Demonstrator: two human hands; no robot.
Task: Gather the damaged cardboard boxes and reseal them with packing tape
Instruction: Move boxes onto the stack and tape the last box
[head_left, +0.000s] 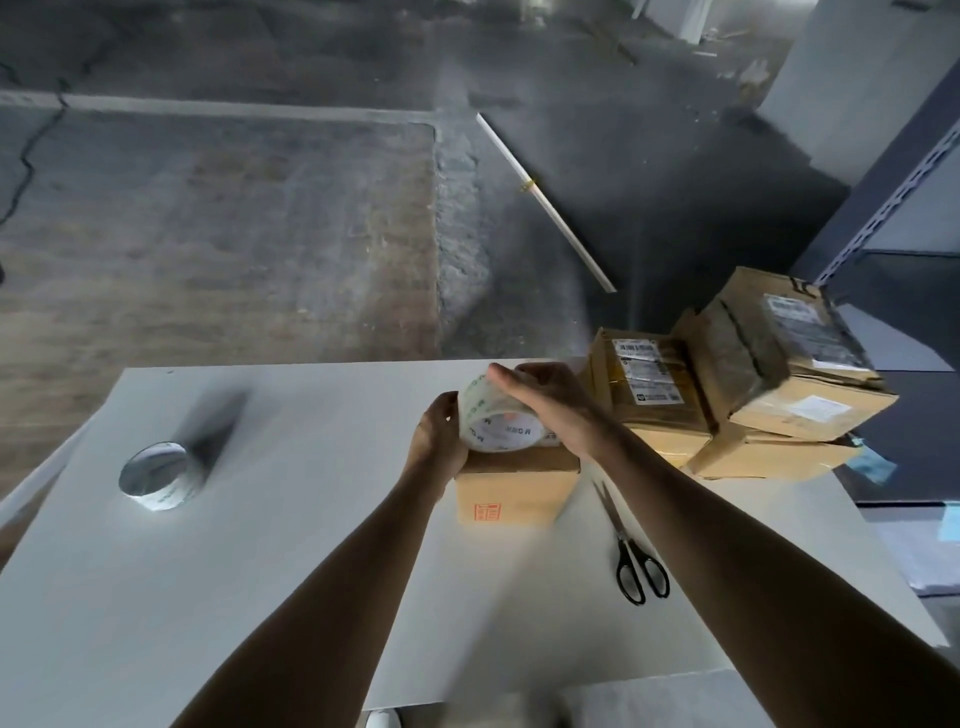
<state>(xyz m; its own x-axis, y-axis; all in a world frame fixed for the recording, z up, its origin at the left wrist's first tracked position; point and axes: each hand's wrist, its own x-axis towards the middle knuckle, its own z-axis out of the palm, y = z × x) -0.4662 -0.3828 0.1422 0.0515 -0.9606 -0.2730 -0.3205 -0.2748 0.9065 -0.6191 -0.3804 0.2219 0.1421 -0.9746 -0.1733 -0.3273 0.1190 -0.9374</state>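
Observation:
A small cardboard box (514, 491) with a red stamp on its near side stands on the white table (291, 545). On top of it sits a roll of clear packing tape (496, 423) with printed letters. My left hand (436, 436) grips the roll from its left side. My right hand (540, 405) lies over the roll's top and right side, fingers stretched out across it. A pile of damaged cardboard boxes (737, 379) with shipping labels is stacked at the table's far right corner.
A second roll of tape (156, 475) lies on the table's left part. Black-handled scissors (631, 551) lie right of the small box. A metal shelf frame (883, 208) stands at the right. A white rod (545, 202) lies on the concrete floor beyond.

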